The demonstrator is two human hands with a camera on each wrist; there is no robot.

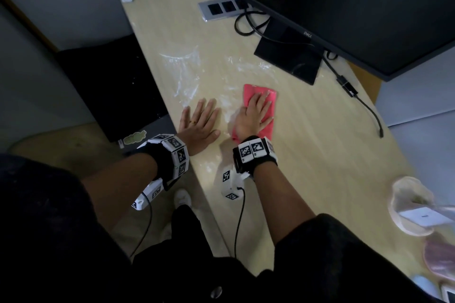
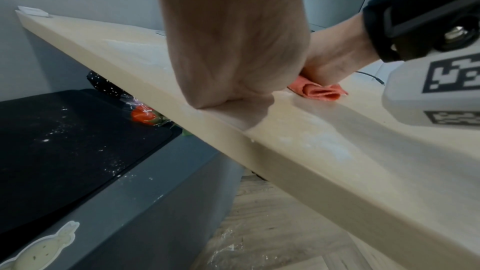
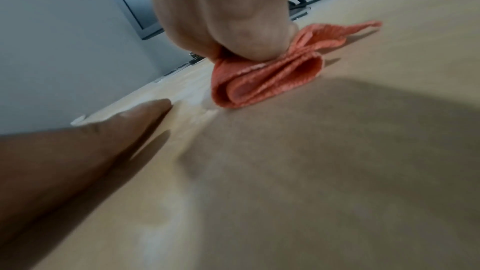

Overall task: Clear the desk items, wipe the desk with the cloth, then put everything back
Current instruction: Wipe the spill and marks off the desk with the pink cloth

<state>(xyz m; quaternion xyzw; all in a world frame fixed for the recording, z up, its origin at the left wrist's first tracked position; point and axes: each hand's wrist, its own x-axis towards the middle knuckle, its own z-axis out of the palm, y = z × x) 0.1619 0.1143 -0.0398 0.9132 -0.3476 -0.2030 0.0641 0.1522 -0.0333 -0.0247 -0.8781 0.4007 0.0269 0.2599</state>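
Note:
A folded pink-red cloth (image 1: 269, 106) lies on the light wooden desk (image 1: 307, 145), near its left edge. My right hand (image 1: 256, 112) presses flat on the cloth with straight fingers; the right wrist view shows the cloth's folds (image 3: 265, 81) bunched under the palm. My left hand (image 1: 199, 122) rests flat on the desk beside it, fingers spread, holding nothing. Wet streaks (image 1: 187, 69) shine on the wood ahead of both hands. In the left wrist view the cloth (image 2: 319, 91) peeks out under the right hand.
A black monitor (image 1: 344, 2) with its stand base (image 1: 288, 56) fills the back right. A power strip (image 1: 221, 8) and cables (image 1: 248, 24) lie behind. Pale and pink items (image 1: 413, 206) sit at the desk's right edge. A dark bin (image 1: 110, 86) stands left of the desk.

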